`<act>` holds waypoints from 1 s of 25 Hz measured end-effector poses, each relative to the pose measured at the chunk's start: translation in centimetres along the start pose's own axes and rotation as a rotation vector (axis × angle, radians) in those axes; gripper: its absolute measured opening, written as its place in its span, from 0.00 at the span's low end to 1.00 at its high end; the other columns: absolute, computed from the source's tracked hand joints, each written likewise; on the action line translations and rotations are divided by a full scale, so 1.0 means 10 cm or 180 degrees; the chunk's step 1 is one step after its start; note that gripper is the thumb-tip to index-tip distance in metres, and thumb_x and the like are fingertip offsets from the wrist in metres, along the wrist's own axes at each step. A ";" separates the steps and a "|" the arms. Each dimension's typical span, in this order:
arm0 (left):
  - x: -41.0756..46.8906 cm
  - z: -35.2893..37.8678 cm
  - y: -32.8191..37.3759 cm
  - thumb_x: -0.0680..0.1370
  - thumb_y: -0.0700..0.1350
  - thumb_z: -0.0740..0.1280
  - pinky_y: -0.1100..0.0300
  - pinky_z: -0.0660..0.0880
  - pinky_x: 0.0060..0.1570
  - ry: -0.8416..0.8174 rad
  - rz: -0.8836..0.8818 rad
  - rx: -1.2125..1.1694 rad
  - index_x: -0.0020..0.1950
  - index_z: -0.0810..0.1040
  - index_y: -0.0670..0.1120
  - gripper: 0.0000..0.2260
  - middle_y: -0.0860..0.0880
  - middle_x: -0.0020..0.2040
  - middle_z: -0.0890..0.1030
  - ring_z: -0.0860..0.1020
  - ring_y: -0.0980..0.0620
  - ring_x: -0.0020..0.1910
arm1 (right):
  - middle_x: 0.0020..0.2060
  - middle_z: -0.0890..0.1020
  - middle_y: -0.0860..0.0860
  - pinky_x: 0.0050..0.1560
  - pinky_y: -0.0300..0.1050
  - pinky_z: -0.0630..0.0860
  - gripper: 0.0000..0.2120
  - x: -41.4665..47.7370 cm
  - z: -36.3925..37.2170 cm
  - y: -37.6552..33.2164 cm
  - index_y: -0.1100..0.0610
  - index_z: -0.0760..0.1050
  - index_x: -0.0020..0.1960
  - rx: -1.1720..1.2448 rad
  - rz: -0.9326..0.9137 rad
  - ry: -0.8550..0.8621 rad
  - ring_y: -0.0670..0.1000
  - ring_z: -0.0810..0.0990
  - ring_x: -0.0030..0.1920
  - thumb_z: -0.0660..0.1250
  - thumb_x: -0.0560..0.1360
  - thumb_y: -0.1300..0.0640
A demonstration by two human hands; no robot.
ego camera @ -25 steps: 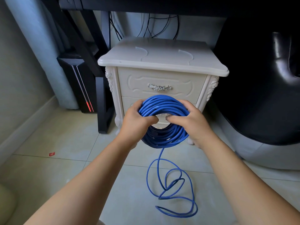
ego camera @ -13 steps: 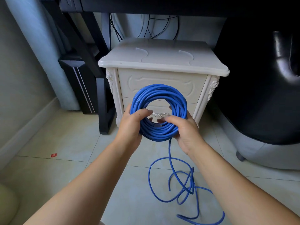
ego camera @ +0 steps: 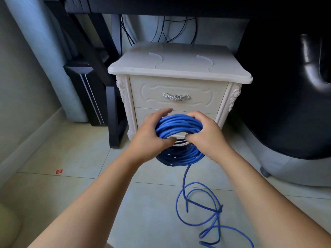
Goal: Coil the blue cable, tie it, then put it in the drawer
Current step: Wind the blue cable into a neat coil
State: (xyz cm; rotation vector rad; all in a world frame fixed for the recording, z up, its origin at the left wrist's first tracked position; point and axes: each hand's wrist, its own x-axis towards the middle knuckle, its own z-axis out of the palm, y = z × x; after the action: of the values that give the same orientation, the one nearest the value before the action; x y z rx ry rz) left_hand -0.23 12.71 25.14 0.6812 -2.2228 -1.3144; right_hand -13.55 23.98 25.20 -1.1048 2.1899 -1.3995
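Slackening either grip at this stage would likely let the stacked turns of the blue cable (ego camera: pixel 179 125) spring apart, since no tie is visible on them, and the coil would need rewinding. A second risk lies in the loose tail (ego camera: pixel 197 201), which drops from the bottom of the coil and lies in crossed loops on the floor (ego camera: pixel 71 158). Drawn up quickly, those loops may tighten into a knot or kink. The coil is a thick ring of many turns, bright blue along the top arc and shadowed along the lower arc. It is held upright in the air in front of the lower part of the nightstand (ego camera: pixel 179 65), clear of the floor. The left hand (ego camera: pixel 152 138) grips the left side of the ring, fingers curled over the outside and thumb reaching into the centre. The right hand (ego camera: pixel 206 136) grips the right side likewise. The upper drawer (ego camera: pixel 152 93), with its silver handle (ego camera: pixel 176 96), is closed. One hand must be freed to open it, so tying should come first. A black chair (ego camera: pixel 286 104) stands to the right.
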 end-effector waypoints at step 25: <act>0.01 0.12 0.10 0.71 0.29 0.63 0.53 0.70 0.41 0.0934 -0.1163 -0.2563 0.44 0.73 0.43 0.09 0.48 0.33 0.70 0.70 0.50 0.34 | 0.51 0.84 0.54 0.62 0.60 0.76 0.24 -0.07 0.11 0.08 0.50 0.75 0.55 0.1493 0.0720 -0.0049 0.54 0.83 0.52 0.76 0.61 0.53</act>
State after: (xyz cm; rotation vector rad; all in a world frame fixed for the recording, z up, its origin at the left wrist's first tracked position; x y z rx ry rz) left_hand -1.26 13.85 25.56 0.8907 -1.2018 -1.9511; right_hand -12.75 23.97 23.85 -0.6749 1.7716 -1.6693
